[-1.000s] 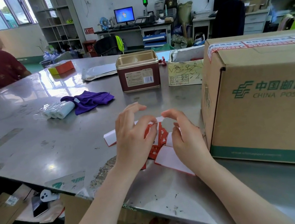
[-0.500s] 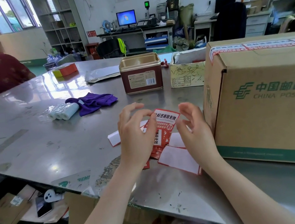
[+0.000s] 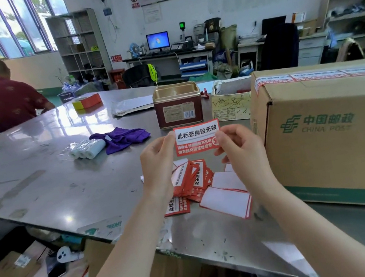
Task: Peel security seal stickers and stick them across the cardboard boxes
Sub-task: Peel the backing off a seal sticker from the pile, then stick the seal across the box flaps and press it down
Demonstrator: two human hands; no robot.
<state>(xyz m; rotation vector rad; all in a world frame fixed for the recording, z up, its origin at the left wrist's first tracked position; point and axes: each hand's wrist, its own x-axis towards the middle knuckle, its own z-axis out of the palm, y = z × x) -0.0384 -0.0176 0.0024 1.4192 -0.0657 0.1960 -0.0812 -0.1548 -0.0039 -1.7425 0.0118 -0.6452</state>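
I hold one red-and-white security seal sticker (image 3: 197, 137) up in front of me, face toward the camera. My left hand (image 3: 159, 166) pinches its left edge and my right hand (image 3: 241, 150) pinches its right edge. Below my hands a loose pile of seal stickers (image 3: 193, 180) lies on the steel table (image 3: 38, 177), with white backing papers (image 3: 226, 199) beside it. A large China Post cardboard box (image 3: 331, 137) stands at the right, with seal stickers (image 3: 299, 77) stuck along its top edge.
Behind the sticker stand a red-and-gold tin (image 3: 178, 107) and a small open carton (image 3: 230, 101). A purple cloth (image 3: 123, 136) and wrapped white rolls (image 3: 86, 149) lie to the left. A person in a red shirt (image 3: 8, 97) sits at the far left.
Both hands have risen from the sticker pile, lifting one sticker up and holding it flat between them. The camera view has tilted upward.
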